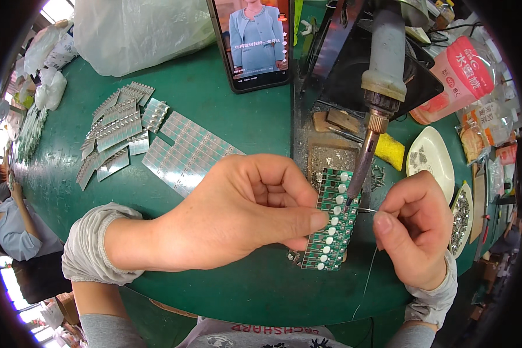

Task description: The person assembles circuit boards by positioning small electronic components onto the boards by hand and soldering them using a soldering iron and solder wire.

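Note:
My left hand (255, 209) pinches the left edge of a green circuit board panel (328, 246) between thumb and fingers. White round parts run in a column down the panel. A mounted soldering iron (366, 159) points down from above, its tip at the panel's upper middle. In my right hand (414, 229), thumb and forefinger hold a thin solder wire (365, 210), whose end reaches the panel beside the iron's tip. The wire's tail hangs below that hand toward the table edge. Behind the panel sits a brownish tray (325, 152) with solder crumbs, partly hidden.
Stacked board strips (119, 122) and a flat silvery panel (188, 148) lie at left on the green table (226, 296). A phone (252, 46) stands at the back. Toward the right are a yellow sponge (390, 152), a pale dish (430, 156), a dish of small metal parts (461, 220) and a pink-labelled container (455, 78).

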`<state>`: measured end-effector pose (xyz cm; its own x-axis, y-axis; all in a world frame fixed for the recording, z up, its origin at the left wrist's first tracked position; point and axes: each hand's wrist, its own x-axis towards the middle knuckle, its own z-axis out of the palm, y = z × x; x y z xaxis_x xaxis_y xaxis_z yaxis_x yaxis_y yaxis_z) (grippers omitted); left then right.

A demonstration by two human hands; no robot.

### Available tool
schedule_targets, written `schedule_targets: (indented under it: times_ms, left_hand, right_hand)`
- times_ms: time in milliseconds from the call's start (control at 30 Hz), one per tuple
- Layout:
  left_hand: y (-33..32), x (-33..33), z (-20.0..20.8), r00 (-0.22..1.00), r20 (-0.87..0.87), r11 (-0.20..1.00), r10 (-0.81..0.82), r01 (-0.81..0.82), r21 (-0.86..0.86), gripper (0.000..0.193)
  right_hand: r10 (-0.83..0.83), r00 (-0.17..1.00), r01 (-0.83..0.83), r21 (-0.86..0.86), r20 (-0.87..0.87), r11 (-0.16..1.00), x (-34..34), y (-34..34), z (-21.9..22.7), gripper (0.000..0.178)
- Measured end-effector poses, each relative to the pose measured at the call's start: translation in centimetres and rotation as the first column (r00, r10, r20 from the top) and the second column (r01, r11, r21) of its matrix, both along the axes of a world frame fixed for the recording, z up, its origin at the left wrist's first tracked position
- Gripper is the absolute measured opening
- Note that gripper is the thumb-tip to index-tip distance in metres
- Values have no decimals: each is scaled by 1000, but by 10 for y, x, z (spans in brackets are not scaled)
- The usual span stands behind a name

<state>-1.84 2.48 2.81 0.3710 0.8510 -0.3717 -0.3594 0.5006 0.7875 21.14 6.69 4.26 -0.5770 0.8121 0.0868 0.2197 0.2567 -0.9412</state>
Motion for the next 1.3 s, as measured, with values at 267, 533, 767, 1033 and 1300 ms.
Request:
schedule_targets:
  times_ms: [267,533,767,1033,1300]
  left_hand:
    - [0,-1,2,1000,0,1000,3,-3,21,10]
    - [-1,1,1,999,8,999,-32,32,-8,11]
    - [-9,3,-9,994,-58,996,-88,90,22,9]
    - [-24,12,-16,825,-482,403,296,350,846,6]
    - [-26,17,-23,705,-356,-125,613,532,838,4]
  right_hand:
    - [18,1000,-18,74,2,997,-4,-2,-7,13]
    - [-1,1000,-1,76,28,997,0,1,-7,11]
    - [-226,971,234,127,-73,964,13,29,9,10]
    - [-166,828,-84,413,535,907,24,30,3,15]
    - [-203,701,-378,597,684,708,16,18,-13,18]
